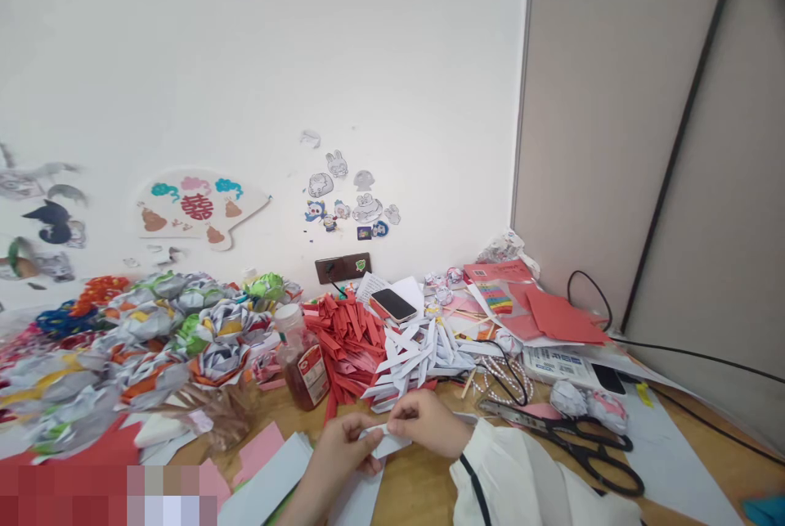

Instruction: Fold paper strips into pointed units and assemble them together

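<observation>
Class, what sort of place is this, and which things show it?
Probably a paper-craft worktable: on it are large scissors, a heap of folded red paper and another of folded white paper.

I see a fan-shaped cutout [199, 209] on the wall [417, 43], left of some stickers [366, 208]; a dark socket strip [342, 267] sits below them. I also have a white-capped bottle [302, 370], a phone [394, 305] lying screen up, and beads [486, 388] beside a black cable [521, 387].

Head view: both hands, left [344, 448] and right [429, 425], pinch a small folded white paper strip [392, 444] above the wooden tabletop [423, 485], black-handled scissors [570, 438] at right, pile of folded red paper pieces [349, 334] beyond.
</observation>
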### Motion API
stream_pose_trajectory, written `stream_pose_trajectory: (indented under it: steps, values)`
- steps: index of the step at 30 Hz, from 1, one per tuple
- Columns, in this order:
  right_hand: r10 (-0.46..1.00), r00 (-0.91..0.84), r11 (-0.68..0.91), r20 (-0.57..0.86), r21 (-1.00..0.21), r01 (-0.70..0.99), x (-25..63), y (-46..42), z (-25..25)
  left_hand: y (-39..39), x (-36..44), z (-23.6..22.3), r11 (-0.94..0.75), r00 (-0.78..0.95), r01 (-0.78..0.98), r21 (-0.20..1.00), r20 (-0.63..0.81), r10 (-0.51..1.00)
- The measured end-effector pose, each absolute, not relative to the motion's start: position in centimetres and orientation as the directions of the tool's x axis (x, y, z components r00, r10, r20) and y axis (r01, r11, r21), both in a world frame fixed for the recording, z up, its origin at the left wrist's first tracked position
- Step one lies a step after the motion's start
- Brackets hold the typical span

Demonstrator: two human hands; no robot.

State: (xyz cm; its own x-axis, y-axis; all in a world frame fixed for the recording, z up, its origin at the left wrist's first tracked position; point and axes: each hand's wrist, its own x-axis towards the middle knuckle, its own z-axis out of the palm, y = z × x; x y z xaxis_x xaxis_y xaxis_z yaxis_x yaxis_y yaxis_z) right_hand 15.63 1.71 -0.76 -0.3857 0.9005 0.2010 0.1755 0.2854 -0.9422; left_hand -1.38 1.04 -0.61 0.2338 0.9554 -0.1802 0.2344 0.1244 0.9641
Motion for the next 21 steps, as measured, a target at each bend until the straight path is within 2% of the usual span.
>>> stream_pose_trajectory:
  steps: [9, 21]
  values:
    - [0.902, -0.367, 0.318, 0.229, -0.926, 0.204, 16.0, 2.2, -1.0, 1.1, -1.4, -0.6, 0.225, 0.276, 0.132, 0.965, -0.254, 0.927]
    - [0.902, -0.38, 0.328, 0.206, -0.898, 0.293, 16.8, 2.5, -0.5, 0.8, -1.1, -0.1, 0.139, 0.27, 0.155, 0.978, -0.178, 0.946]
